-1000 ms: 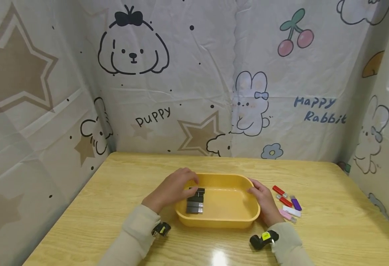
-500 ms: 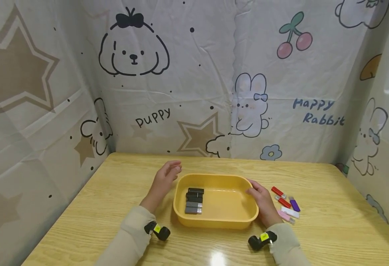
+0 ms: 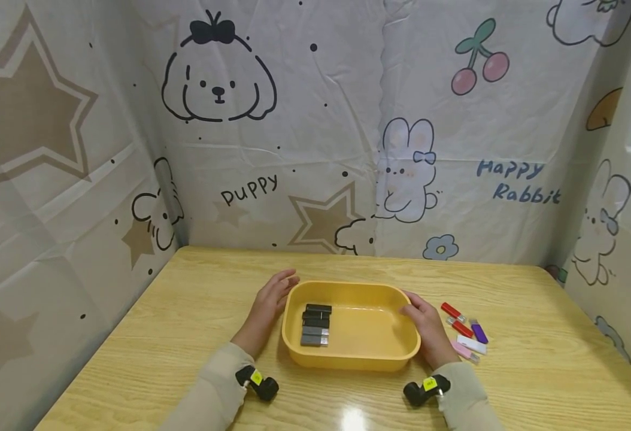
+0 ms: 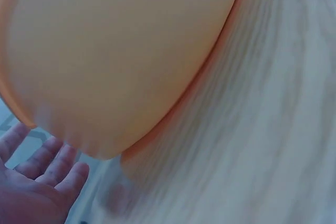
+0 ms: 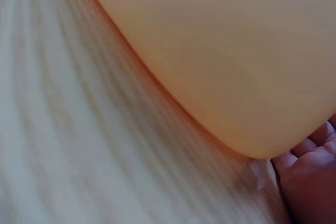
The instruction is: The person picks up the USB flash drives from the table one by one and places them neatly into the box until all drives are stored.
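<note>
A yellow plastic tray (image 3: 366,332) rests on the table before me. Against its left side lie several black and grey USB sticks (image 3: 315,323) in a column. My left hand (image 3: 266,304) is beside the tray's left end, fingers extended and slightly bent along the outer wall; the left wrist view shows the open palm (image 4: 31,198) close to the tray. With its thumb over the rim, my right hand (image 3: 428,326) grips the tray's right end, its fingers outside and mostly hidden. The right wrist view shows chiefly the tray's outer wall (image 5: 226,61).
Right of the tray, two red USB sticks (image 3: 460,327), a purple one (image 3: 479,331), a white one (image 3: 472,344) and a pink one (image 3: 465,353) lie on the wooden table (image 3: 542,359). A printed curtain (image 3: 315,149) rises behind the table.
My left hand has moved from above the USB sticks inside the tray, out over the left edge, then down beside the outer wall. My right hand keeps its grip on the tray.
</note>
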`<move>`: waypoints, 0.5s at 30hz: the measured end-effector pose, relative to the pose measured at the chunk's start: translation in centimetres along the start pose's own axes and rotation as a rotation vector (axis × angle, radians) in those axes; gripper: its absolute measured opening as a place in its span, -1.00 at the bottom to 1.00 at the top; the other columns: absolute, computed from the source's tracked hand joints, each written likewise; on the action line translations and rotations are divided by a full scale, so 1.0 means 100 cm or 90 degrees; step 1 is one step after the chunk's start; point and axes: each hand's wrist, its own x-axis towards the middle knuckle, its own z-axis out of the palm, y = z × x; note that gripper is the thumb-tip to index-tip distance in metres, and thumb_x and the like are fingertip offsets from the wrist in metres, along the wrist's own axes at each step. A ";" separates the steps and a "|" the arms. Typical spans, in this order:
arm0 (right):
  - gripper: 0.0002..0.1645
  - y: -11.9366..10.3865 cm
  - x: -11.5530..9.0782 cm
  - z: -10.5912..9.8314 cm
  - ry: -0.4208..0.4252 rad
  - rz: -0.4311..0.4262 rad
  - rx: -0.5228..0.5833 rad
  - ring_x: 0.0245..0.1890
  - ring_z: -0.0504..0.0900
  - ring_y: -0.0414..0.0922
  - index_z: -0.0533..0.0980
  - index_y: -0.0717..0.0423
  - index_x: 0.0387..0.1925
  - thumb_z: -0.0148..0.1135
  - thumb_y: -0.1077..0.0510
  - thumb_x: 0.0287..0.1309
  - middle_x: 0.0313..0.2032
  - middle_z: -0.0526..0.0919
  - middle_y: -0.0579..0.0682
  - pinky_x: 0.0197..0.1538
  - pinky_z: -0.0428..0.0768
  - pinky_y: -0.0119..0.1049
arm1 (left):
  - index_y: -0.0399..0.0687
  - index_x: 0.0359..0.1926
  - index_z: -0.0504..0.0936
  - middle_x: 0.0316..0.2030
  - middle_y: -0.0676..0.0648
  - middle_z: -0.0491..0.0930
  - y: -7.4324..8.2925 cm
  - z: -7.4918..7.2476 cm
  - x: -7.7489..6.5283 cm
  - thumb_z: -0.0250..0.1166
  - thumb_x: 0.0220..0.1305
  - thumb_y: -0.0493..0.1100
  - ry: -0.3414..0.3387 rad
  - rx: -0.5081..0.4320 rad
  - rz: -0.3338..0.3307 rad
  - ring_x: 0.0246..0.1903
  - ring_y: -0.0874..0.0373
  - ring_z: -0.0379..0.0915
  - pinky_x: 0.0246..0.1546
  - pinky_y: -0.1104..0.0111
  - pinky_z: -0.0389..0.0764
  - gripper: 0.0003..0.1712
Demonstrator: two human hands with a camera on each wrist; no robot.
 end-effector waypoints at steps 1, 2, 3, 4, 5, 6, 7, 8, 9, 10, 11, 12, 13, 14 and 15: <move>-0.46 0.000 0.000 0.000 -0.002 0.001 0.001 -0.02 0.46 -0.01 0.31 0.17 0.17 -0.05 0.28 0.09 0.11 0.39 0.17 -0.04 0.48 -0.26 | -0.07 0.23 0.29 0.19 -0.24 0.28 -0.001 0.000 -0.001 0.01 0.24 0.13 -0.002 -0.007 -0.001 0.17 0.03 0.23 0.14 0.19 0.24 -0.39; -0.46 0.000 0.000 0.000 -0.005 0.002 0.003 -0.02 0.46 -0.01 0.31 0.17 0.18 -0.05 0.28 0.10 0.11 0.39 0.17 -0.03 0.47 -0.25 | -0.09 0.24 0.28 0.20 -0.25 0.27 -0.001 0.000 -0.001 0.00 0.26 0.11 -0.008 -0.013 0.001 0.18 0.02 0.22 0.15 0.19 0.24 -0.40; -0.46 0.000 0.000 0.000 -0.005 0.003 0.001 -0.02 0.46 -0.01 0.31 0.17 0.17 -0.05 0.28 0.10 0.11 0.39 0.17 -0.03 0.47 -0.25 | -0.09 0.24 0.28 0.20 -0.24 0.26 -0.002 0.001 -0.002 0.00 0.26 0.09 -0.012 -0.021 -0.001 0.18 0.02 0.21 0.15 0.20 0.24 -0.41; -0.47 0.000 0.000 0.000 -0.005 0.003 -0.001 -0.02 0.46 -0.01 0.31 0.16 0.17 -0.05 0.28 0.10 0.11 0.39 0.16 -0.03 0.47 -0.26 | -0.08 0.23 0.28 0.21 -0.22 0.26 -0.002 0.001 -0.002 0.00 0.26 0.09 -0.016 -0.025 -0.001 0.18 0.03 0.21 0.14 0.21 0.25 -0.41; -0.47 0.000 0.000 0.000 -0.003 0.004 -0.006 -0.02 0.46 -0.02 0.32 0.16 0.17 -0.04 0.27 0.10 0.11 0.39 0.16 -0.03 0.48 -0.27 | -0.07 0.23 0.29 0.21 -0.21 0.27 -0.002 0.001 -0.003 0.00 0.27 0.08 -0.020 -0.031 0.000 0.18 0.04 0.21 0.14 0.22 0.25 -0.43; -0.47 0.000 0.000 -0.001 -0.002 0.004 -0.012 -0.02 0.46 -0.02 0.32 0.16 0.17 -0.04 0.26 0.10 0.11 0.39 0.15 -0.04 0.48 -0.27 | -0.06 0.23 0.30 0.21 -0.20 0.27 -0.003 0.001 -0.003 0.00 0.27 0.08 -0.023 -0.032 0.002 0.19 0.04 0.21 0.14 0.22 0.25 -0.43; -0.47 0.000 0.000 -0.001 -0.002 0.005 -0.017 -0.02 0.46 -0.02 0.32 0.15 0.17 -0.04 0.26 0.11 0.11 0.39 0.15 -0.04 0.48 -0.28 | -0.04 0.22 0.31 0.21 -0.18 0.28 -0.003 0.001 -0.004 0.00 0.27 0.08 -0.024 -0.031 0.003 0.18 0.04 0.21 0.13 0.22 0.26 -0.44; -0.48 -0.001 0.001 -0.001 0.000 0.006 -0.021 -0.02 0.46 -0.03 0.32 0.15 0.17 -0.04 0.26 0.11 0.11 0.39 0.14 -0.04 0.48 -0.29 | -0.02 0.22 0.32 0.20 -0.15 0.29 -0.003 0.002 -0.005 -0.01 0.27 0.09 -0.025 -0.028 0.004 0.18 0.05 0.22 0.13 0.23 0.26 -0.45; -0.48 -0.001 0.001 -0.001 0.001 0.007 -0.024 -0.02 0.46 -0.03 0.32 0.15 0.17 -0.04 0.25 0.11 0.11 0.39 0.14 -0.05 0.48 -0.30 | 0.01 0.21 0.33 0.20 -0.12 0.30 -0.004 0.002 -0.005 -0.01 0.27 0.09 -0.024 -0.026 0.002 0.18 0.06 0.23 0.13 0.23 0.26 -0.47; -0.48 -0.001 0.000 -0.001 0.001 0.008 -0.024 -0.02 0.46 -0.03 0.32 0.15 0.17 -0.04 0.25 0.11 0.11 0.39 0.14 -0.04 0.48 -0.30 | 0.02 0.21 0.33 0.20 -0.10 0.31 -0.004 0.002 -0.006 -0.02 0.28 0.08 -0.025 -0.020 0.004 0.17 0.06 0.23 0.13 0.22 0.26 -0.48; -0.48 -0.001 0.000 0.000 0.000 0.008 -0.025 -0.02 0.46 -0.04 0.32 0.15 0.17 -0.04 0.25 0.11 0.12 0.39 0.14 -0.04 0.48 -0.30 | 0.01 0.22 0.32 0.21 -0.10 0.29 -0.004 0.003 -0.007 -0.03 0.29 0.07 -0.027 -0.015 0.007 0.18 0.05 0.21 0.13 0.21 0.25 -0.48; -0.47 -0.001 0.000 0.000 -0.001 0.009 -0.023 -0.02 0.46 -0.04 0.31 0.15 0.18 -0.04 0.26 0.11 0.12 0.38 0.15 -0.04 0.48 -0.30 | 0.01 0.22 0.32 0.21 -0.08 0.29 -0.005 0.003 -0.007 -0.04 0.29 0.06 -0.027 -0.010 0.006 0.19 0.05 0.20 0.14 0.19 0.25 -0.48; -0.47 -0.001 0.000 0.000 -0.001 0.009 -0.019 -0.02 0.46 -0.04 0.31 0.16 0.18 -0.04 0.26 0.11 0.12 0.38 0.15 -0.04 0.48 -0.30 | 0.02 0.22 0.32 0.21 -0.04 0.29 -0.005 0.004 -0.008 -0.05 0.30 0.06 -0.027 0.000 0.001 0.19 0.07 0.20 0.14 0.20 0.25 -0.49; -0.47 -0.001 0.000 0.000 -0.001 0.008 -0.017 -0.03 0.47 -0.04 0.31 0.16 0.18 -0.04 0.27 0.11 0.12 0.38 0.15 -0.05 0.48 -0.29 | 0.01 0.23 0.31 0.22 -0.02 0.28 -0.006 0.004 -0.009 -0.06 0.30 0.04 -0.030 0.006 -0.001 0.20 0.07 0.19 0.14 0.19 0.23 -0.49; -0.47 -0.001 0.000 0.000 -0.001 0.006 -0.017 -0.03 0.47 -0.05 0.31 0.16 0.18 -0.04 0.27 0.11 0.11 0.38 0.16 -0.05 0.48 -0.29 | 0.00 0.24 0.30 0.23 -0.01 0.26 -0.006 0.005 -0.010 -0.07 0.31 0.03 -0.035 0.013 -0.003 0.21 0.08 0.18 0.15 0.19 0.22 -0.49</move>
